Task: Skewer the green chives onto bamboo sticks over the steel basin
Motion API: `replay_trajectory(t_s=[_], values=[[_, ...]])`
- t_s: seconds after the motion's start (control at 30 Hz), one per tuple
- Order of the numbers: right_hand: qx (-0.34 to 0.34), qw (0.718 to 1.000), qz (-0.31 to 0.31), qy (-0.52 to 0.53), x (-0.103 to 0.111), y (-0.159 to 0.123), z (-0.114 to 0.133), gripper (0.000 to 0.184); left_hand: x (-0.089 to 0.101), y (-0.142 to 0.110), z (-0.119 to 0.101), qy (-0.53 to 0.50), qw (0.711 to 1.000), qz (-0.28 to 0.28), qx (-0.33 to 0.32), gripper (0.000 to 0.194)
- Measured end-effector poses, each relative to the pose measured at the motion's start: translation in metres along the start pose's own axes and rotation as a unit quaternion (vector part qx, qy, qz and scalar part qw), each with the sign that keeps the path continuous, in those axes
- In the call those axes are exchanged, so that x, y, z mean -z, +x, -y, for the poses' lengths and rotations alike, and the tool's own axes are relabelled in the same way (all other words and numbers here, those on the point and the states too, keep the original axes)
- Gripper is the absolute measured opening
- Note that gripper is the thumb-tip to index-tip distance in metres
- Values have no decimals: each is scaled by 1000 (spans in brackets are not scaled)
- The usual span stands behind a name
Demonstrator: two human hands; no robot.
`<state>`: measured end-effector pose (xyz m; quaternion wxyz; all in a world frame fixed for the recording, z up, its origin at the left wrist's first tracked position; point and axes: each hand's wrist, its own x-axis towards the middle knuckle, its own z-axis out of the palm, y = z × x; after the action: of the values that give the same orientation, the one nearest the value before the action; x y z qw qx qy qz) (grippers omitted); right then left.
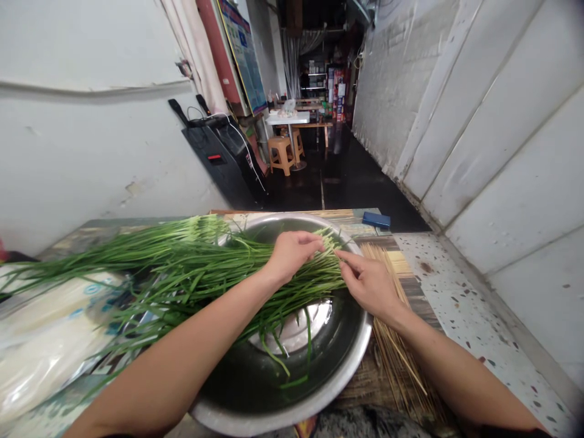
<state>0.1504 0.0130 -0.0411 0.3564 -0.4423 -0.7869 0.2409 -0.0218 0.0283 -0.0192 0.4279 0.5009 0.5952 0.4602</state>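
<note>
A thick bundle of green garlic chives (219,267) lies across a wide metal basin (360,359), pale cut ends to the right and leaves trailing over the left rim. My left hand (296,252) is over the bundle, with thumb and forefinger closed on stalks near the pale ends. Just right of it, my right hand (371,286) pinches at the stalk tips over the basin's right rim; what exactly lies between its fingertips is small and partly hidden. A few loose leaves rest on the basin's bottom.
Thin bamboo skewers (396,359) lie right of the basin, partly under my right forearm. A small blue box (376,220) sits at the table's far edge. Plastic-wrapped pale packages (50,340) are at left. Beyond stand a black machine (223,158), stools (280,152) and a white table (296,117).
</note>
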Motion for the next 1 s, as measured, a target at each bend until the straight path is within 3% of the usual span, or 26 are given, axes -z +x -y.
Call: replay_trajectory(t_s=[1.0], values=[[-20,1000,7,-17,-2,1,-2,33,-4,1,9,26,999,-14,-40,24]])
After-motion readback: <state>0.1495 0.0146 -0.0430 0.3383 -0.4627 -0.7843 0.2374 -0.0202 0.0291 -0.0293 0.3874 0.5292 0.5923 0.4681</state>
